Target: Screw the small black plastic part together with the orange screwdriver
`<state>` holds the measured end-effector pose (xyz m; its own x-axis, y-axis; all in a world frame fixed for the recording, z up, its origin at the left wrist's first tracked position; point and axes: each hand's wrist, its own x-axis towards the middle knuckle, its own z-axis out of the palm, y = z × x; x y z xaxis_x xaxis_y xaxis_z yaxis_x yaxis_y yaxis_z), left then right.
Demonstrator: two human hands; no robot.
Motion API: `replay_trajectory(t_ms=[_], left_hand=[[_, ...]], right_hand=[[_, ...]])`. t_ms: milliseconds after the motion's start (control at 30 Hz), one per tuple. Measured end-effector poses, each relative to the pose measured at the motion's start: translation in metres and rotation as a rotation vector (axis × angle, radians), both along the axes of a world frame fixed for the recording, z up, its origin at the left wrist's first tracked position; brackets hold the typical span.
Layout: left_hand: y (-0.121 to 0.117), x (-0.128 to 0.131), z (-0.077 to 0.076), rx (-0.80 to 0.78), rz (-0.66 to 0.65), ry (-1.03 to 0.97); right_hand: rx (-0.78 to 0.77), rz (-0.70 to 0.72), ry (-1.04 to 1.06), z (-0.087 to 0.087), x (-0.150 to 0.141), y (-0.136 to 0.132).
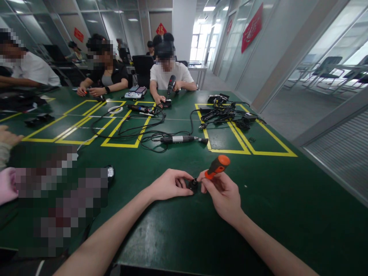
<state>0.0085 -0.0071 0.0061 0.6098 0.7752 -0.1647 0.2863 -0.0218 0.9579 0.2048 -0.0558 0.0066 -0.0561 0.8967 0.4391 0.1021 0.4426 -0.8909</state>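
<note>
On the green table in front of me, my left hand (174, 184) has its thumb and fingers closed around a small black part (193, 185) with a short round neck on top. What kind of part it is, I cannot make out. My right hand (224, 195) grips a screwdriver with an orange and black handle (217, 167), just to the right of that part. The handle tilts up and to the right. Its shaft and tip are hidden by my fingers, so I cannot tell whether it touches the black part.
A grey and black electric screwdriver (179, 139) with cables lies beyond my hands. Farther right is a pile of black cables and adapters (221, 111). Yellow tape (230, 151) marks rectangles on the table (276, 207). Across it, a person (172, 73) holds a power tool (171, 85).
</note>
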Motion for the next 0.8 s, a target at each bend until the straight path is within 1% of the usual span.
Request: replay_trajectory(t_ms=[133,300,467,567,667,800], left_hand=[[0.0012,-0.0009,-0.0023,0.007,-0.001,-0.005],[0.0011,-0.0006,-0.0021,0.010,-0.011,0.000],[0.0003,0.0000,-0.0004,0.009,-0.002,0.014],[0.0007,-0.0002,-0.0006,0.011,0.002,0.022],[0.0012,-0.0007,-0.0014,0.018,0.001,0.021],[0.0012,-0.0008,-0.0028,0.021,0.002,0.007]], right_hand=[[0.036,-0.010,-0.017,0.0036,0.0004,0.0007],[0.008,0.034,-0.034,0.0035,0.0018,0.0002],[-0.002,0.048,0.054,-0.0011,0.0008,0.0003],[-0.014,0.029,0.088,-0.0019,0.0000,0.0004],[-0.027,0.013,0.051,-0.0006,0.0005,0.0004],[0.002,0.017,0.004,0.0051,0.0008,0.0002]])
